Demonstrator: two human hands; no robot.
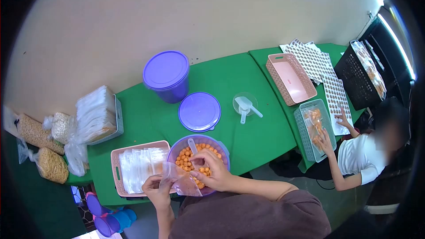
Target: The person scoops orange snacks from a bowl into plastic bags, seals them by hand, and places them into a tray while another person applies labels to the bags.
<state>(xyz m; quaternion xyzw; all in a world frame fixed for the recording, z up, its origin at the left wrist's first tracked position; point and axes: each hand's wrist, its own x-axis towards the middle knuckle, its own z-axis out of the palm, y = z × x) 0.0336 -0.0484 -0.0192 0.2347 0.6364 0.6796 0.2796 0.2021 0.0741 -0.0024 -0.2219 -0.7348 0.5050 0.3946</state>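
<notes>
A clear plastic bag (187,184) is pinched in my left hand (158,187) at its left edge. My right hand (213,171) is over the purple tub (226,150), beside the bag, its fingers curled; what they hold, if anything, is hidden. Round orange snacks (182,156) lie in the tub, and a clear scoop (192,145) stands among them. Left of the tub, a pink basket (116,168) holds a row of clear bags (133,170).
Behind the tub are a purple lid (199,111), a lidded purple bucket (166,77) and scoops on a clear dish (245,104). Pink basket (290,82) and grey basket (305,130) stand right, near a co-worker (361,155). Snack sacks (52,166) lie left.
</notes>
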